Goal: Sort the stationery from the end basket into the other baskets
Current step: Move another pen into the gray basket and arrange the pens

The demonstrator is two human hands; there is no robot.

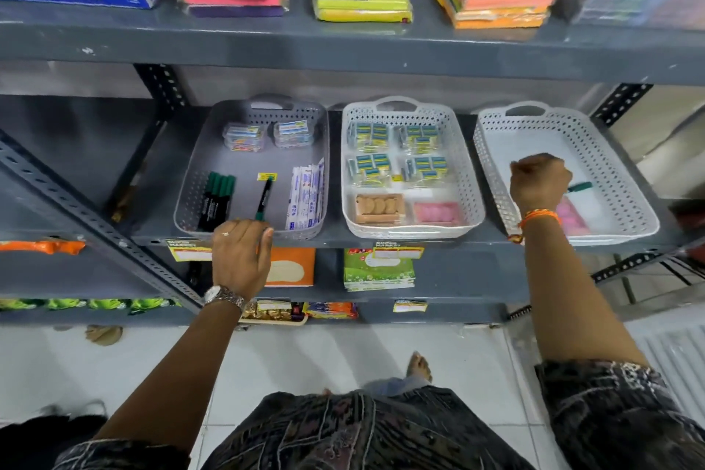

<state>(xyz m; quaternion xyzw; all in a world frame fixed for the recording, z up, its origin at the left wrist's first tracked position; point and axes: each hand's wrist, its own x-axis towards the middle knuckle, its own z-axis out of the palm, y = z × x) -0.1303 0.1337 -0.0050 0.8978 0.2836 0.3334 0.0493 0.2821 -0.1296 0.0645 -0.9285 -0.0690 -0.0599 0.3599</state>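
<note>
Left hand (pixel 240 254), fingers loosely curled at the near rim of the grey basket (pixel 190 179), grips the tail of a green marker (pixel 263 200) lying inside it, beside four more markers (pixel 216 200). Middle basket (pixel 467 164) holds sorted packets. Right hand (pixel 540 179), fisted over the end basket (pixel 614 164), closes on another marker (pixel 580 186); a pink packet (pixel 570 216) remains, so placement seems in hand, then carrying leftward.

Grey metal shelf (pixel 236 240) before me: grey basket (pixel 198 179), middle white basket (pixel 467 172), end white basket (pixel 625 179) side by side on it, nearly touching.
</note>
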